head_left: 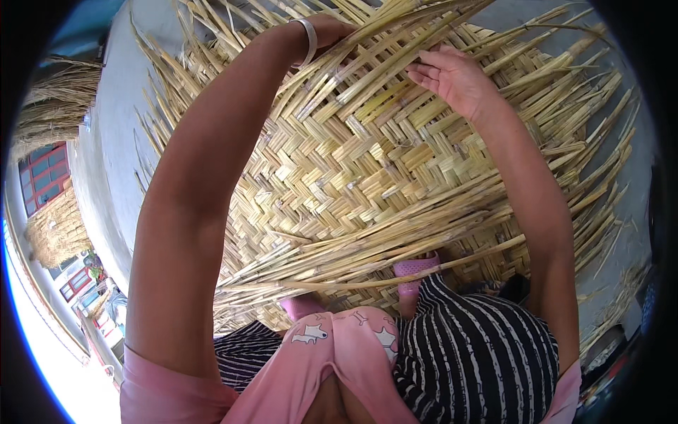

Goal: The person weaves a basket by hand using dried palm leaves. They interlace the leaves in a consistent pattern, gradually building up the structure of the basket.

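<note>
A large woven mat of flat yellow reed strips (339, 169) lies on the grey ground before me, with loose strip ends sticking out all round. My left hand (330, 30) reaches to the mat's far edge; a white bangle sits on its wrist and its fingers are partly hidden among raised strips, seemingly gripping them. My right hand (455, 78) rests on the far part of the mat, fingers curled and pinching a strip end. A bundle of loose long strips (367, 244) lies across the near part of the weave.
My feet in pink sandals (415, 272) stand on the mat's near edge, by striped trousers. Grey concrete ground (113, 141) surrounds the mat. Heaps of dry straw (60, 92) and a building with red windows (42, 173) are at the left.
</note>
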Motion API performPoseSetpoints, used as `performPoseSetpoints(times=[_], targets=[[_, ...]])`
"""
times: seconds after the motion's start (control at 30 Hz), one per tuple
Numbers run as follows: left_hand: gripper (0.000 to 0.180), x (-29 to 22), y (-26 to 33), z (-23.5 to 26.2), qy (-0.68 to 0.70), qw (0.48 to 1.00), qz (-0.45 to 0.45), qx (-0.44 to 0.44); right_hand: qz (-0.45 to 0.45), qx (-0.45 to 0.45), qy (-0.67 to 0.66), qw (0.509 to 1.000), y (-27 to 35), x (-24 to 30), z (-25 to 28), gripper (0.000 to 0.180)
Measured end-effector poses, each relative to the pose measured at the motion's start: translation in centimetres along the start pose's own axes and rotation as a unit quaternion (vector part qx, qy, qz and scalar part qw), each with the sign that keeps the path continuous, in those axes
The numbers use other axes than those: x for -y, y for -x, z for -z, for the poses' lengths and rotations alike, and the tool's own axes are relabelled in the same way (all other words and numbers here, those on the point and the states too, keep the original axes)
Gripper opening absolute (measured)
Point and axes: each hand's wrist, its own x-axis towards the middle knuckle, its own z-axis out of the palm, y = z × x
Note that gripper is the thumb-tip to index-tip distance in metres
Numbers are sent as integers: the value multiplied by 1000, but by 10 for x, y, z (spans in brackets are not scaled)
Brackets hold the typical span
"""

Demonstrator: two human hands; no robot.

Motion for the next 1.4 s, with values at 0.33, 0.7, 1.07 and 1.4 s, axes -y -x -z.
performPoseSetpoints(times=[0.33,0.7,1.07,1.4], targets=[[45,-9,14,-12,-51,993,-24,104,6,2,2,1000,5,10,-13,16],[28,-11,33,-17,-22,996,27,81,16,-31,3,999,-4,8,-9,22],[35,-11,30,-31,-163,985,-53,26,137,83,48,986,1,7,-20,32],[34,-7,33,-29,-293,947,-128,-14,62,58,499,862,56,-80,-70,43]])
